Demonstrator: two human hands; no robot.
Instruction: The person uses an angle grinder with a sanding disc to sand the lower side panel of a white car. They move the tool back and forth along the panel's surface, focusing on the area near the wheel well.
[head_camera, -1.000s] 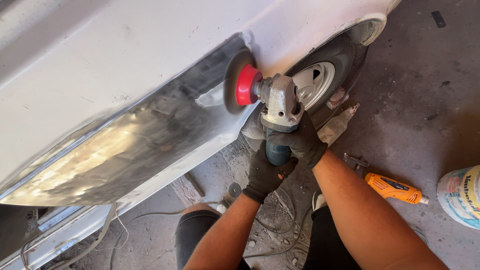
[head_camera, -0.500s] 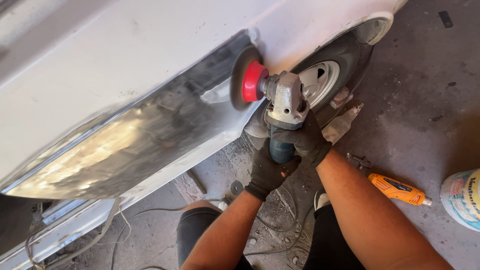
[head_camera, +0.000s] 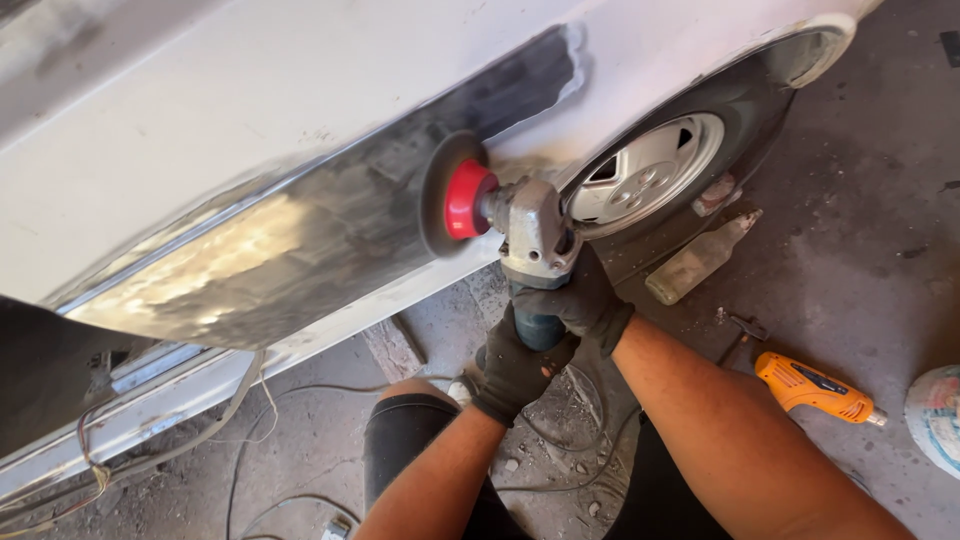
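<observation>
Both gloved hands, left hand (head_camera: 515, 365) and right hand (head_camera: 585, 300), clamped around grinder (head_camera: 535, 245) body for steadiness; disc (head_camera: 440, 195) pressed flat against stripped car panel (head_camera: 300, 240). Orange drill (head_camera: 810, 388) lying aside on floor (head_camera: 860, 250).

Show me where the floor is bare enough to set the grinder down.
Barest floor is to the right, between the wheel, the bottle and the orange tool. Crowded: around the knees, where cables and rubble lie, and under the car panel. Both the left hand and right hand grip the grinder.
</observation>
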